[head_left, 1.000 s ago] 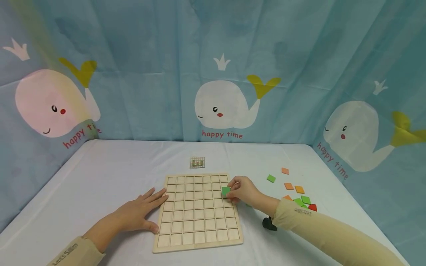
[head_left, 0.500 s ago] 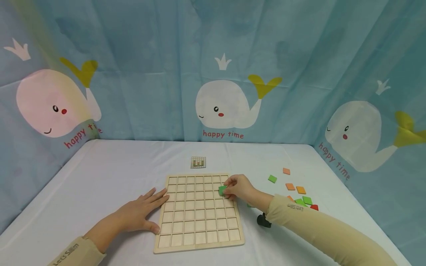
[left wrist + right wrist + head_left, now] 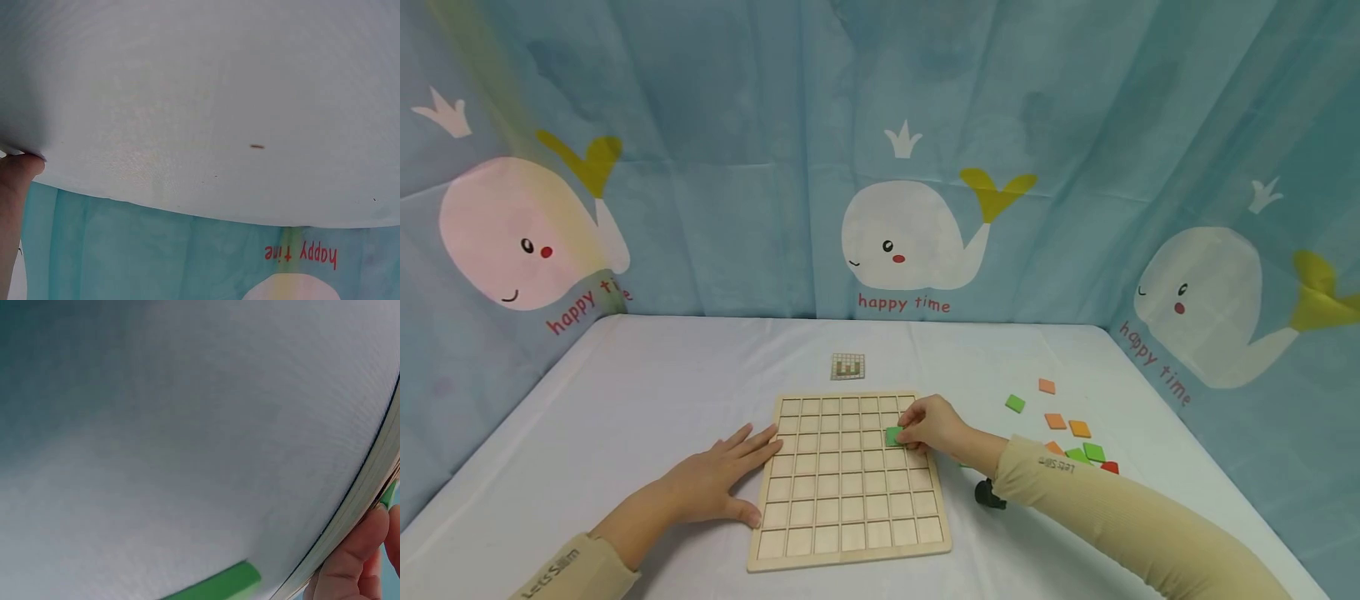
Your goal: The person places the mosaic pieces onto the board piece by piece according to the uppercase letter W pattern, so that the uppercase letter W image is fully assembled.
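the right hand (image 3: 934, 423) pinches a green tile (image 3: 892, 436) at the right side of the wooden grid board (image 3: 850, 558); the left hand (image 3: 711, 481), fingers spread, touches its left edge; loose tiles (image 3: 1056, 422) lie on the surface (image 3: 625, 392) to the right

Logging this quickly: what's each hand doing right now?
Left hand: open, at the left edge of the board.
Right hand: closed, holding a green tile.

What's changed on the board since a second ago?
The right hand has carried the pinched green tile a little leftward over the wooden board; nothing was let go. The left hand stays at the board's left edge, and the visible loose tiles lie as before.
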